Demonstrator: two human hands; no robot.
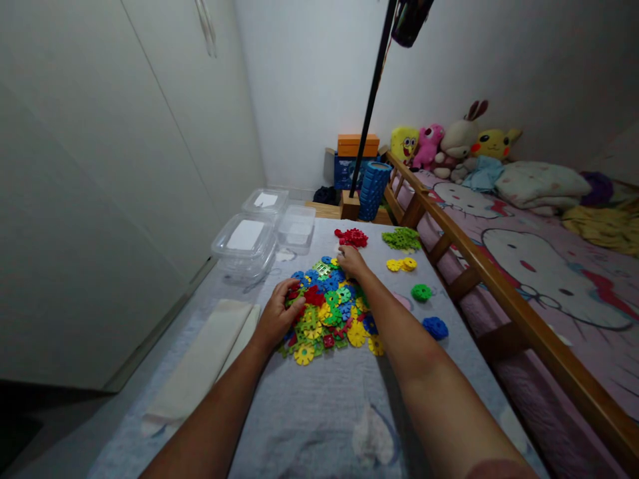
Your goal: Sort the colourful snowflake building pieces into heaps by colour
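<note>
A mixed heap of notched plastic building discs and linking pieces point(332, 309) in red, yellow, blue and green covers the middle of the cloth. At its left edge rests my left hand point(279, 311), thumb apart from the curved fingers, touching red and green pieces. My right hand point(352, 261) is past the heap's far edge, just short of a small red pile point(352, 237). Its fingers are curled in, and whatever they hold is hidden. Sorted piles lie to the right: light green pieces point(401, 239), yellow discs point(402, 265), green discs point(421, 293) and blue discs point(435, 327).
Clear plastic boxes point(244, 243) stand at the back left of the table, near a folded pale cloth point(204, 362). A wooden bed rail point(464, 249) runs along the right side. Behind the table rise a black pole point(372, 100) and a blue foam roller point(373, 191).
</note>
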